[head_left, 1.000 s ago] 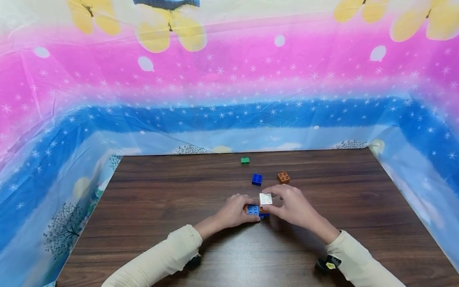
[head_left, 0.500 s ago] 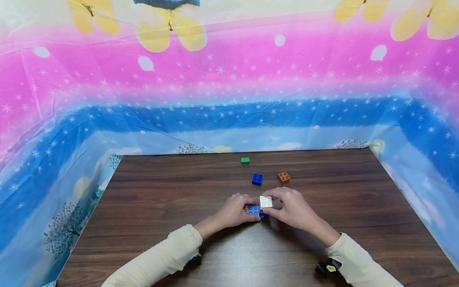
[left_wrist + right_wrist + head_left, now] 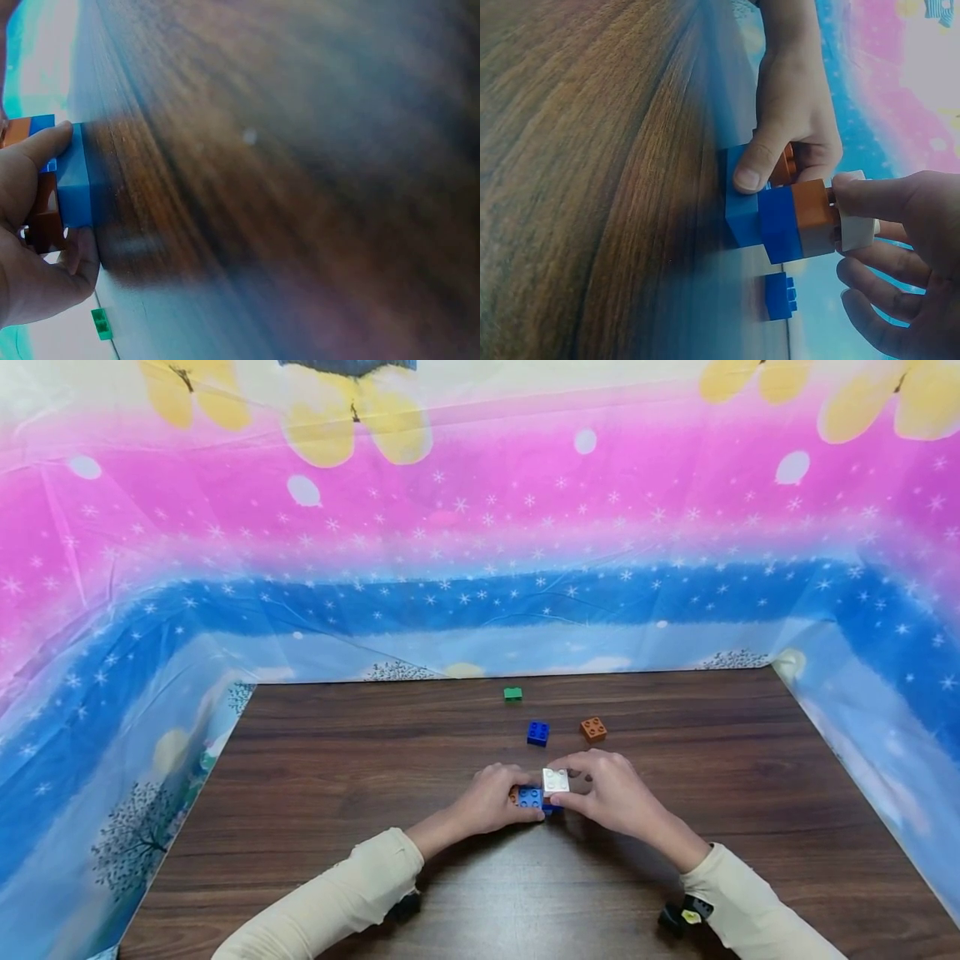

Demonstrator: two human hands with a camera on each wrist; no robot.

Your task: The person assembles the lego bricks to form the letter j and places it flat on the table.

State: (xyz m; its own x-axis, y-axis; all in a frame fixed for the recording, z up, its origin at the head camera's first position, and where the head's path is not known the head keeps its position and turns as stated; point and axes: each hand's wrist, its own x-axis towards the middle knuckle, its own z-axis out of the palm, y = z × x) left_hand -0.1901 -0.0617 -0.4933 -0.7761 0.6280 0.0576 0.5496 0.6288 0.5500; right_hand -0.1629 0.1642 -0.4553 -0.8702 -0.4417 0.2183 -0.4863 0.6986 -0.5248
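My left hand (image 3: 491, 802) grips a light blue toy building brick (image 3: 740, 214), its thumb along the near side. On that brick's left end sits an orange brick (image 3: 46, 214). Its right end carries a dark blue brick (image 3: 781, 225) with a second orange brick (image 3: 815, 217) on top. Between thumb and fingers, my right hand (image 3: 611, 789) pinches a white brick (image 3: 556, 781) directly over this second orange one. In the right wrist view, orange studs show in a narrow gap beneath the white brick (image 3: 857, 214). The fingers of my left hand partly hide the build.
Behind the hands lie a loose dark blue brick (image 3: 537, 732) and a loose orange brick (image 3: 593, 729). A green brick (image 3: 513, 694) is farther back, near the far edge of the brown wooden table (image 3: 337, 727). A printed cloth (image 3: 480, 602) surrounds the table's back and sides.
My right hand has lowered the white brick slightly toward the orange brick, mostly during the first half second. The left hand and the loose bricks have stayed in place.
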